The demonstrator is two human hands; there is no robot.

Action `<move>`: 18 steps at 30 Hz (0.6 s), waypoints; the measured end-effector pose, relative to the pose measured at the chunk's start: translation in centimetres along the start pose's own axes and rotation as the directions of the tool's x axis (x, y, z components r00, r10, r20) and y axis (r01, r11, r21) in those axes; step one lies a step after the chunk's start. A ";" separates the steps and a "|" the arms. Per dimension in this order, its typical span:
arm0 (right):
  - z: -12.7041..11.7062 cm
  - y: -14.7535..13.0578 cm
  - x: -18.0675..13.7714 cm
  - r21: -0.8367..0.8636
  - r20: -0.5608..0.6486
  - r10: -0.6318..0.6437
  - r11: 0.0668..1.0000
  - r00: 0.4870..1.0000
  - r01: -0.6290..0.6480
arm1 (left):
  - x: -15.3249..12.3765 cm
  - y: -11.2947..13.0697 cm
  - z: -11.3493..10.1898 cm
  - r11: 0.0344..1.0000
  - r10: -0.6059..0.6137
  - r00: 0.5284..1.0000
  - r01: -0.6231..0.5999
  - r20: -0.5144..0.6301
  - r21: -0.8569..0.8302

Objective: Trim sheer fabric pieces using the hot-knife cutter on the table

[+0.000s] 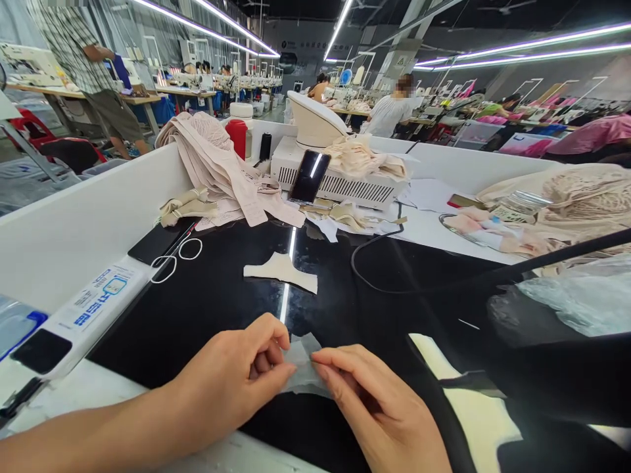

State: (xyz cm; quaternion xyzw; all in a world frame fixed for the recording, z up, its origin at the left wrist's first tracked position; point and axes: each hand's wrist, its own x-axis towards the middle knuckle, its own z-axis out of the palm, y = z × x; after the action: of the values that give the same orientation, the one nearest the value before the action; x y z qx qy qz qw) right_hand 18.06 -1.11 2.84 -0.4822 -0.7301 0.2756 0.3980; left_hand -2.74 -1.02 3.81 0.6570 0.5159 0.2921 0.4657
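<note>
Near the front edge of the black work surface (207, 309), my left hand (236, 381) and my right hand (379, 407) meet over a small thin translucent piece of fabric (302, 361). Each hand pinches one side of it with closed fingers. Beyond them a cream T-shaped fabric piece (282, 270) lies flat on the black surface, apart from both hands.
A heap of beige garments (217, 164) and a white machine (340, 180) with a phone (308, 176) leaning on it stand at the back. Scissors (173, 257) lie at left, a black cable (374, 276) at right. More beige fabric (576, 197) is piled far right. Other workers sit at distant tables.
</note>
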 end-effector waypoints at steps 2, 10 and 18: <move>0.1 0.6 -0.1 -0.072 0.029 -0.100 0.992 0.995 0.102 | -0.1 -0.3 0.1 0.985 0.090 0.995 -0.083 -0.035 0.148; 0.9 1.5 -0.9 -0.473 0.136 -0.267 0.829 0.954 0.300 | -0.4 -1.8 0.8 0.568 0.478 0.877 -0.358 0.058 0.741; 1.0 2.3 -1.4 -0.643 0.218 -0.361 0.645 0.906 0.412 | -0.9 -3.1 1.2 0.482 0.420 0.892 -0.377 0.169 0.791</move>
State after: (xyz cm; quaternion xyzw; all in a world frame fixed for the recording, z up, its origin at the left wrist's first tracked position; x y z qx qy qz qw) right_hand 18.62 -1.56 0.05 -0.4161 -0.8786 -0.0834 0.2190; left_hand -3.20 -2.16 0.58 0.8889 0.4352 0.1411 0.0231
